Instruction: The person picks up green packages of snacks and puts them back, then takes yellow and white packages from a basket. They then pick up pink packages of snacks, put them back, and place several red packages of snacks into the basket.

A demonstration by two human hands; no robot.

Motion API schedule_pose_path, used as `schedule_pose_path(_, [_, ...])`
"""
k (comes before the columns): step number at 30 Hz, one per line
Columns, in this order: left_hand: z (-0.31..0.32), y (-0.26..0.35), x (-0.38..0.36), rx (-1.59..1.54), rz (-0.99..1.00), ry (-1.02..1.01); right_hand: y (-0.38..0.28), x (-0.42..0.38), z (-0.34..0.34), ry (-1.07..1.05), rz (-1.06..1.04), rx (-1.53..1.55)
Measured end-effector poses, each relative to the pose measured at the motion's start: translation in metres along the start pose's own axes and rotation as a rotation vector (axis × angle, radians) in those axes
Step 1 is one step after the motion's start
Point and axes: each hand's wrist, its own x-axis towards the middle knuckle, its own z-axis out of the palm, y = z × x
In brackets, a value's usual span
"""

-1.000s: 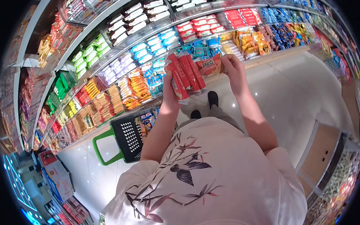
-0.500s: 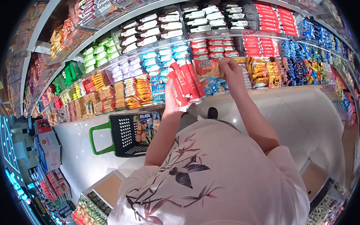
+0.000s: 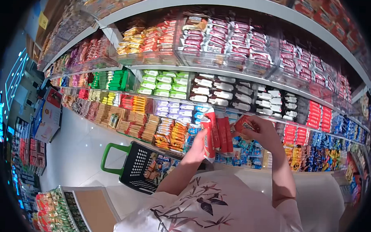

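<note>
Several long red packets [image 3: 219, 133] are fanned out in my left hand [image 3: 198, 145], whose fingers are closed around their left side. Just right of them, my right hand [image 3: 260, 131] grips a smaller red packet [image 3: 244, 124] with a see-through part. Both hands are in front of the lower shelf bins. Behind the red packets lie light-blue packets, partly hidden by them.
A black basket [image 3: 132, 167] with a green handle [image 3: 104, 158] stands on the floor at my left, with snack packets inside. Shelves [image 3: 154, 68] of wrapped snacks curve across the front. A brown-topped stand [image 3: 94, 207] is at the lower left.
The view has swung up and to the left, showing more upper shelves. Both hands appear lower and further right in view. The small packet has tilted in my right hand.
</note>
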Motion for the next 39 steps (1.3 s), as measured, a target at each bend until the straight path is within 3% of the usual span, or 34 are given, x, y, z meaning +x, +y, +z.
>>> schedule_pose_path(3, [-0.009, 0.042, -0.011, -0.051, 0.080, -0.040, -0.071, 0.040, -0.004, 0.025, -0.025, 0.136])
schedule_pose_path(5, [-0.016, 0.064, -0.022, -0.053, 0.107, -0.005, -0.139, 0.075, 0.006, 0.239, -0.245, -0.276])
schedule_pose_path(7, [-0.027, 0.076, -0.030, -0.061, 0.118, -0.015, -0.192, 0.111, 0.027, 0.216, -0.492, -0.160])
schedule_pose_path(9, [-0.047, 0.078, -0.029, -0.068, 0.128, -0.078, -0.220, 0.173, 0.046, 0.268, -0.872, -0.542])
schedule_pose_path(13, [-0.079, 0.073, -0.036, -0.247, 0.075, -0.104, -0.247, 0.302, 0.077, 0.390, -1.027, -0.985])
schedule_pose_path(17, [-0.092, 0.081, -0.048, -0.311, 0.095, -0.163, -0.258, 0.376, 0.084, 0.300, -0.819, -1.062])
schedule_pose_path(21, [-0.104, 0.095, -0.063, -0.313, 0.167, -0.083, -0.249, 0.413, 0.105, 0.201, -0.675, -1.106])
schedule_pose_path(25, [-0.109, 0.111, -0.072, -0.300, 0.248, -0.046, -0.245, 0.436, 0.100, 0.029, -0.334, -1.239])
schedule_pose_path(27, [-0.112, 0.114, -0.077, -0.311, 0.267, -0.029, -0.245, 0.449, 0.093, -0.193, -0.198, -1.266])
schedule_pose_path(32, [-0.118, 0.116, -0.083, -0.264, 0.271, 0.006, -0.260, 0.434, 0.082, -0.381, -0.193, -1.197])
schedule_pose_path(35, [-0.116, 0.116, -0.082, -0.171, 0.264, 0.055, -0.244, 0.437, 0.081, -0.299, -0.360, -1.158])
schedule_pose_path(39, [-0.121, 0.115, -0.080, -0.236, 0.235, 0.037, -0.248, 0.429, 0.092, -0.192, -0.196, -1.183])
